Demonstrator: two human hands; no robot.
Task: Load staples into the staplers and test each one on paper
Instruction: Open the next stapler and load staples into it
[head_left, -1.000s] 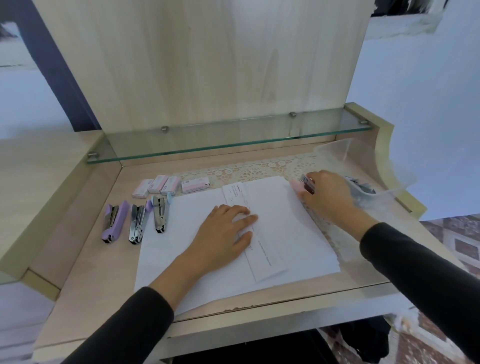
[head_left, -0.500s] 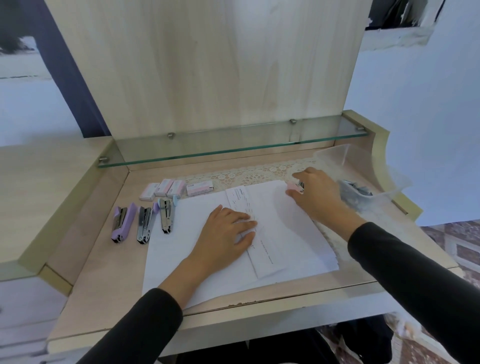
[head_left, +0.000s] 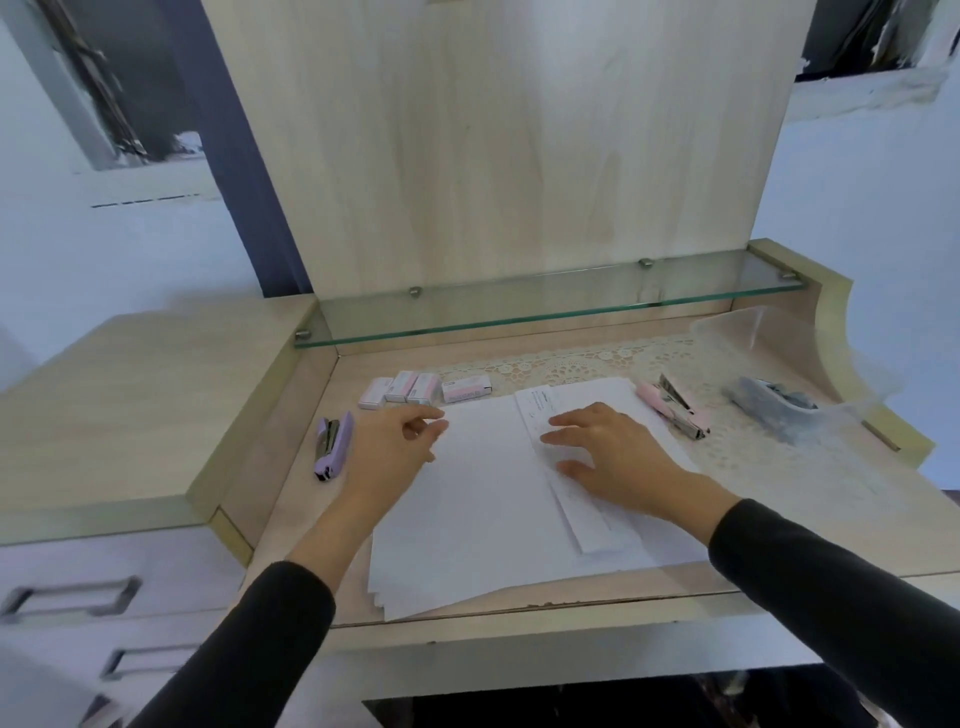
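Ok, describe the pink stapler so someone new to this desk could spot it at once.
Find the white paper stack mid-desk, then look just past its far right corner onto the lace mat. The pink stapler lies there, hinged open, metal showing. The purple stapler lies left of the paper instead.

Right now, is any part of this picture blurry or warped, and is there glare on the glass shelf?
Head view: the grey drawer handles at lower left are smeared by motion blur, and the left hand looks slightly soft. Head view: the wide lens bows the pale wooden desk's edges. Head view: the clear glass shelf shows a faint sheen, no hard glare.
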